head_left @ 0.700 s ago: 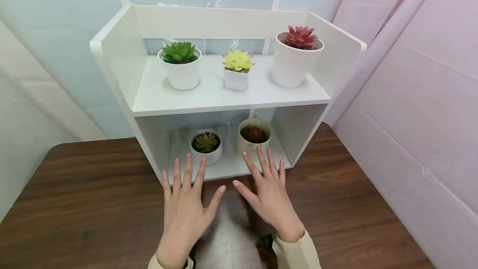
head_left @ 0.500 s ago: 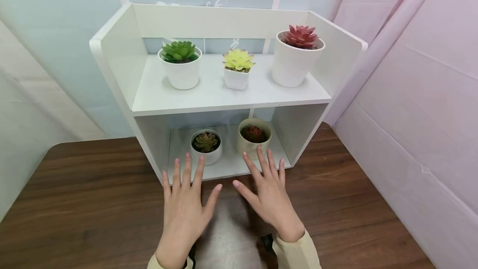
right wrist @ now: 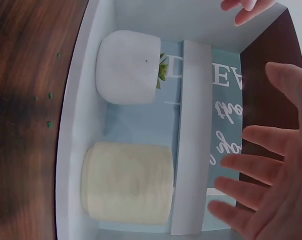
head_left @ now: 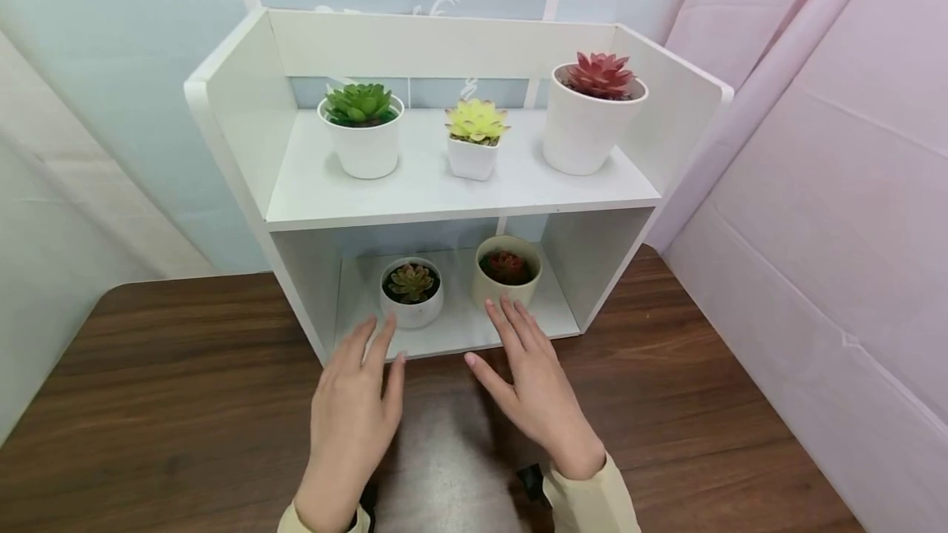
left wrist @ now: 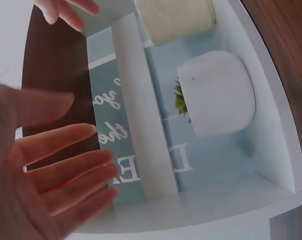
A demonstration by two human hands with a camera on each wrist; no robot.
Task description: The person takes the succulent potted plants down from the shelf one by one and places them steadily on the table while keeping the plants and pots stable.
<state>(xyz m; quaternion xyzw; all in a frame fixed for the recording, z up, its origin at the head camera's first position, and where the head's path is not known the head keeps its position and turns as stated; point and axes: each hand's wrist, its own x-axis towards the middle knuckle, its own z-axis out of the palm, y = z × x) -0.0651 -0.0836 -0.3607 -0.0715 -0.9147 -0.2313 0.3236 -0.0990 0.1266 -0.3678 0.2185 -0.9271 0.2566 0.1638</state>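
My left hand (head_left: 351, 410) hovers before the lower shelf, its fingers fairly straight and holding nothing. Just beyond its fingertips stands a small white pot with a pale green succulent (head_left: 411, 293). My right hand (head_left: 535, 393) is held out the same way, fingers extended, in front of a cream pot with a reddish succulent (head_left: 508, 273). In the right wrist view the cream pot (right wrist: 128, 182) and the white pot (right wrist: 128, 67) appear apart from the fingers. The left wrist view also shows the white pot (left wrist: 218, 94) clear of my left hand (left wrist: 55, 170).
A white two-tier shelf (head_left: 459, 208) stands on a brown wooden table (head_left: 185, 401). Its upper tier bears a green succulent (head_left: 363, 134), a yellow succulent (head_left: 475, 138) and a red succulent (head_left: 592, 118), all in white pots. Curtains (head_left: 822, 187) hang on the right.
My left hand has turned and drawn its spread fingers closer together, shifting slightly left. The fingers of my right hand have also come closer together. The pots stay in place.
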